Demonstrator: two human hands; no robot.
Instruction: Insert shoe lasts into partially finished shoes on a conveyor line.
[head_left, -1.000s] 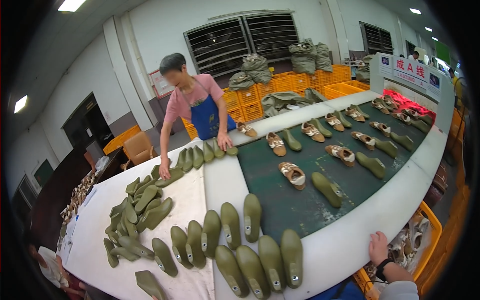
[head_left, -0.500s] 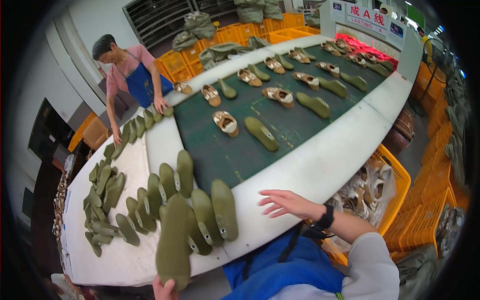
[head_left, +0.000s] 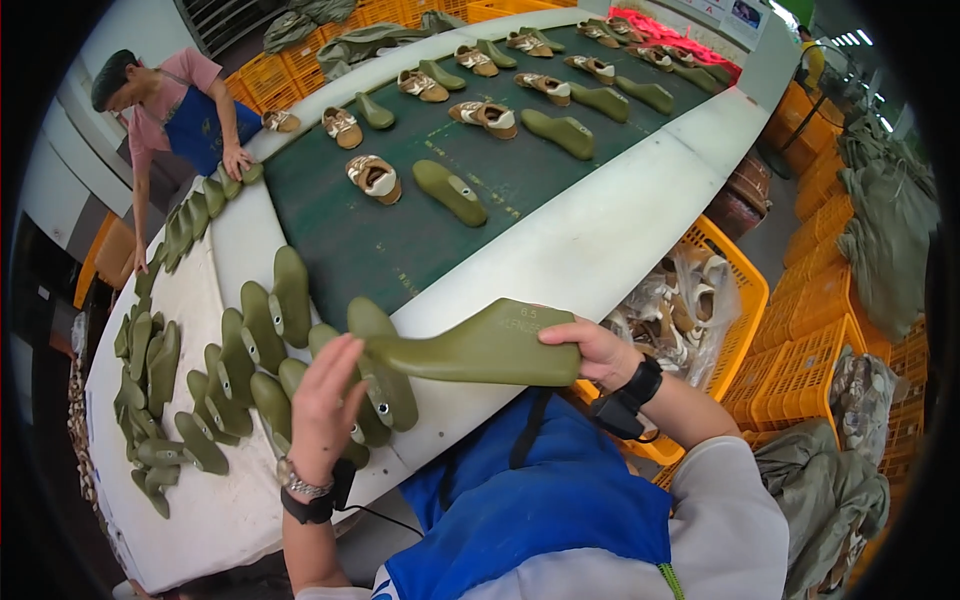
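- Gripping green shoe last by its heel end with right fingers, just below centre of the frame.
- Extending left fingers, loosely parted, beside the toe, unclear whether touching.

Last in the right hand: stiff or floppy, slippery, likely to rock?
The last is probably stiff: gripped at its heel by the right hand, it shows no sag. Its smooth, faintly shiny surface might slip. Its curved outline could let it rock.

White ledge open ahead, green lasts leftward
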